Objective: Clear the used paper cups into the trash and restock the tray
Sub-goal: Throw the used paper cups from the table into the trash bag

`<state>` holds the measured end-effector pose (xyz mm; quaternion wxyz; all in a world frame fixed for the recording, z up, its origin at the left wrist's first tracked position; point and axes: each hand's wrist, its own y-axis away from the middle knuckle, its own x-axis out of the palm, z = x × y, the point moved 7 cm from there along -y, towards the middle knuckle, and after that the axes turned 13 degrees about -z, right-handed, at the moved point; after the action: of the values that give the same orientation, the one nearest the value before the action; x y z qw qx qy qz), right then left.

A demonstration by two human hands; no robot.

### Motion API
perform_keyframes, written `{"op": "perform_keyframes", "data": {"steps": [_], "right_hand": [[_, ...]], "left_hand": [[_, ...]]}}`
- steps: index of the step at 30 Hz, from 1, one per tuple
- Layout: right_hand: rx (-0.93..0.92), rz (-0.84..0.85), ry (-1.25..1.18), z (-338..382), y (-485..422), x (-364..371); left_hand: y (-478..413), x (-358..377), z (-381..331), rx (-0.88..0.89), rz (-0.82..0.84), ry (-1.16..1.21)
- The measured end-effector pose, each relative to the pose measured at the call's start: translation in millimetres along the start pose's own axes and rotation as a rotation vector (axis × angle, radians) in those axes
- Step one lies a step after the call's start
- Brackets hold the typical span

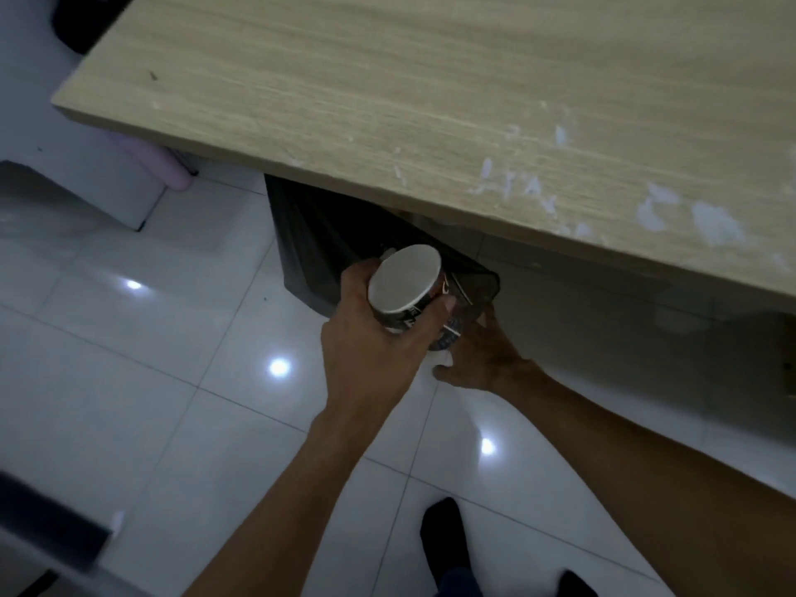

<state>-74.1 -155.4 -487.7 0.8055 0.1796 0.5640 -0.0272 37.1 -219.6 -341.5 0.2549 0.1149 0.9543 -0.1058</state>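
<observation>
My left hand grips a dark printed paper cup, held bottom-up so its white base faces me. It hangs just over the near rim of a black trash bin lined with a dark bag, which stands half under the wooden table. My right hand reaches in lower on the right, beside the bin's rim. Its thumb and fingers lie round a second dark printed cup, mostly hidden behind my left hand. No tray is in view.
The table top overhangs the bin and hides its far half. Glossy white floor tiles spread to the left and near side. A white cabinet corner stands at left, and my foot in a dark sock is below.
</observation>
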Motion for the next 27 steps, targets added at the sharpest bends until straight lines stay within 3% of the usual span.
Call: {"op": "perform_keyframes", "data": {"steps": [7, 13, 19, 27], "right_hand": [[-0.017, 0.096, 0.050, 17.0, 21.7, 12.4], [0.093, 0.158, -0.204, 25.6, 36.8, 19.8], [0.106, 0.107, -0.222, 35.4, 42.2, 16.1], [0.041, 0.108, -0.198, 57.5, 49.1, 16.5]], "left_hand": [[-32.4, 15.3, 7.1, -0.065, -0.121, -0.241], [-47.6, 11.7, 25.3, -0.067, -0.202, -0.385], [-55.4, -6.8, 41.1, -0.042, -0.241, -0.582], [-73.9, -21.7, 59.8, -0.223, -0.329, -0.459]]}}
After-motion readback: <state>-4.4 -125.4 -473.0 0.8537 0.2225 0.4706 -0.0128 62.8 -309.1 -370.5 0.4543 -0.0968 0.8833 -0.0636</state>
